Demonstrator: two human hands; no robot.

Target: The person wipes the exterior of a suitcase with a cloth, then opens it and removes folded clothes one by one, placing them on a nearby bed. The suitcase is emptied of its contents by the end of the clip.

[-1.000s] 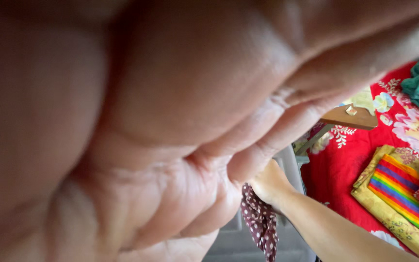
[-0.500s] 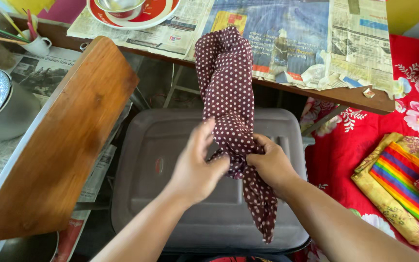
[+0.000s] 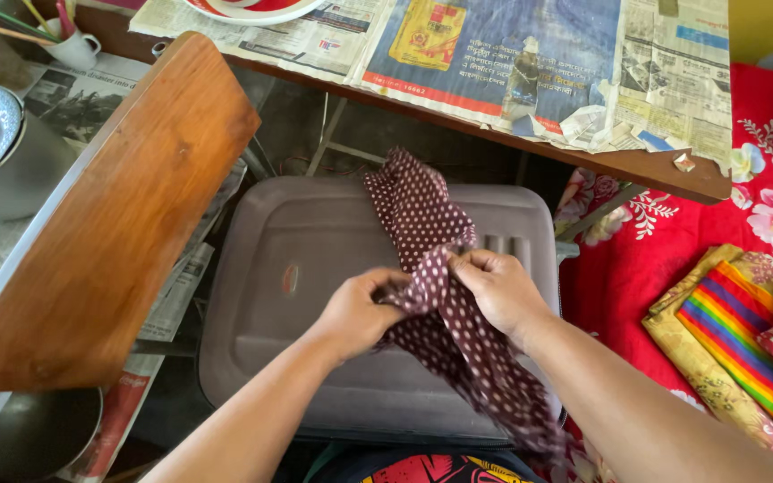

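Both hands pinched the maroon polka-dot cloth [image 3: 440,295] over the grey suitcase [image 3: 315,268]: the left hand [image 3: 360,309] closed on a fold at its left edge, the right hand [image 3: 494,286] gripping it just beside. From the grip, one end of the cloth ran far across the lid, the other trailed near and right past the forearm. A wooden board [image 3: 109,215] lay left, a newspaper-covered table [image 3: 512,63] far, and folded rainbow-striped fabrics [image 3: 735,349] right on the red floral sheet [image 3: 637,286].
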